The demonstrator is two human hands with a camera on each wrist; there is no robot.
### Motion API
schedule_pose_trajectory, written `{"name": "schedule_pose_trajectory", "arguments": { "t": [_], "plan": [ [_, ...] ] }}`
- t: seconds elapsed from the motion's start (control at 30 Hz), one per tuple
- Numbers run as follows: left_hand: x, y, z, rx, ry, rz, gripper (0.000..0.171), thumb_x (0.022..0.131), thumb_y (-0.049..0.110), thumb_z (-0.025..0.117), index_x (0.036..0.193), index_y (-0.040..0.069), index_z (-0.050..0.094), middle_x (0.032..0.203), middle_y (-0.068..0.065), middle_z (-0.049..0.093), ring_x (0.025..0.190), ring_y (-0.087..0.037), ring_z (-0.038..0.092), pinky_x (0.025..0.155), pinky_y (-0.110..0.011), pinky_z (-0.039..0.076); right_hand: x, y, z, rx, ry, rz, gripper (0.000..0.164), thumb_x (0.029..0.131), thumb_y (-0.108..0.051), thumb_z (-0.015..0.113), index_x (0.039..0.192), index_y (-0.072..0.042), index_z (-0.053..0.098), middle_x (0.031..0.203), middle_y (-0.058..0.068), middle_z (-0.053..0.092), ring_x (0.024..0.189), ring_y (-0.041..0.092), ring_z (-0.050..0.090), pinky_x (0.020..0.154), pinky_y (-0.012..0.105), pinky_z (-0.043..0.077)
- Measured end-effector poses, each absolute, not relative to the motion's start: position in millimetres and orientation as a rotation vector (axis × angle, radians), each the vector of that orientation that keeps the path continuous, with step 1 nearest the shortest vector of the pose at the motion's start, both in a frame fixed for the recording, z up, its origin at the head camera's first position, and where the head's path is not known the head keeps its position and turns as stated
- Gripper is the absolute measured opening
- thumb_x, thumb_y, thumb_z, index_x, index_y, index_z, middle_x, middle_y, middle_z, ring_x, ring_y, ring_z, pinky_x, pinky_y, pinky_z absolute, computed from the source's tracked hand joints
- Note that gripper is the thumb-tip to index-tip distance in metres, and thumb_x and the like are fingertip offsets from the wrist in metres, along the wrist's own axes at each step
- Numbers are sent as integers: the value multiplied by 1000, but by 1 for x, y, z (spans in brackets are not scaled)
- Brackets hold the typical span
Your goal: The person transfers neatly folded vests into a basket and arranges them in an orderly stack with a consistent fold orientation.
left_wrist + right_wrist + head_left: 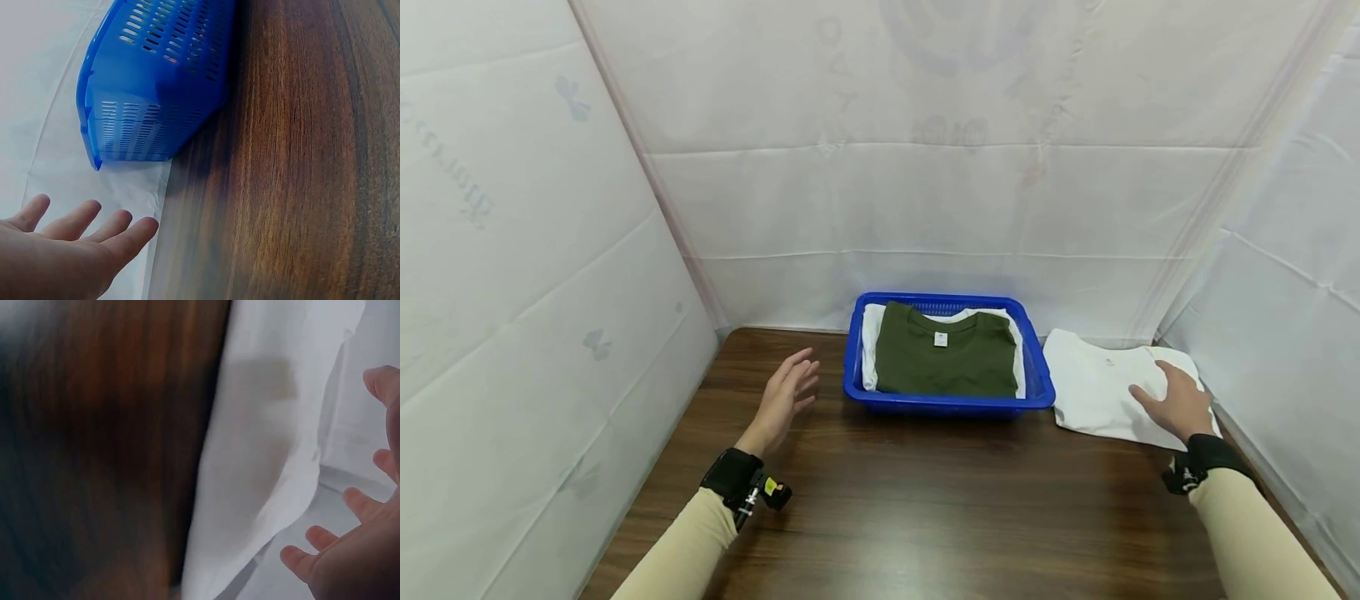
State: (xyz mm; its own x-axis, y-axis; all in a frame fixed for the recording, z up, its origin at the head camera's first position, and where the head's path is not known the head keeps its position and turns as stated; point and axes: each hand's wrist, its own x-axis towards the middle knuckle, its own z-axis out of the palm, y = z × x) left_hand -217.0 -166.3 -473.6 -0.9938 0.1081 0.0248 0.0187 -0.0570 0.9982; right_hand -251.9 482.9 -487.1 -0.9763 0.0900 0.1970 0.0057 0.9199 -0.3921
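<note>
A blue plastic basket (951, 403) stands at the back of the table, its slotted wall (156, 87) large in the left wrist view. In it lies a folded dark green T-shirt (943, 358) with a white neck label, and white cloth (870, 342) shows around its edges. To the basket's right a folded white T-shirt (1093, 387) lies flat on the wood. My right hand (1178, 404) is over that shirt's right part with fingers spread, holding nothing; in the right wrist view a gap shows. My left hand (781, 402), fingers extended and holding nothing, is left of the basket, apart from it.
The dark brown wooden table (887, 500) runs toward me from the back wall. White sheeting (925, 200) hangs behind the basket and along both sides. The right side sheet (1300, 333) stands close beside the white shirt.
</note>
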Motion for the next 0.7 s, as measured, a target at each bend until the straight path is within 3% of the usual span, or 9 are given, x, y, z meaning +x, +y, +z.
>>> {"name": "schedule_pose_trajectory", "arguments": {
  "t": [0.27,0.53,0.7],
  "plan": [
    [-211,-171,-474,117,2100,2260,58,111,43,41,160,14,30,162,-18,37,149,-42,32,117,-62,31,-247,510,-502,-125,-2971,481,79,102,-47,55,144,15,30,137,51,30,126,66,29,98,81,28],
    [-209,-170,-479,102,2105,2245,56,112,41,41,160,14,30,161,-19,38,147,-44,34,116,-62,33,-250,518,-509,-183,-3084,586,92,101,-63,45,150,11,23,146,53,16,135,69,13,100,86,17],
    [-208,-168,-483,103,2092,2245,58,111,41,42,160,13,30,161,-22,36,147,-44,34,117,-62,32,-250,518,-513,-238,-3133,644,99,99,-69,44,155,8,17,148,54,6,131,76,8,99,88,11]
  ]
}}
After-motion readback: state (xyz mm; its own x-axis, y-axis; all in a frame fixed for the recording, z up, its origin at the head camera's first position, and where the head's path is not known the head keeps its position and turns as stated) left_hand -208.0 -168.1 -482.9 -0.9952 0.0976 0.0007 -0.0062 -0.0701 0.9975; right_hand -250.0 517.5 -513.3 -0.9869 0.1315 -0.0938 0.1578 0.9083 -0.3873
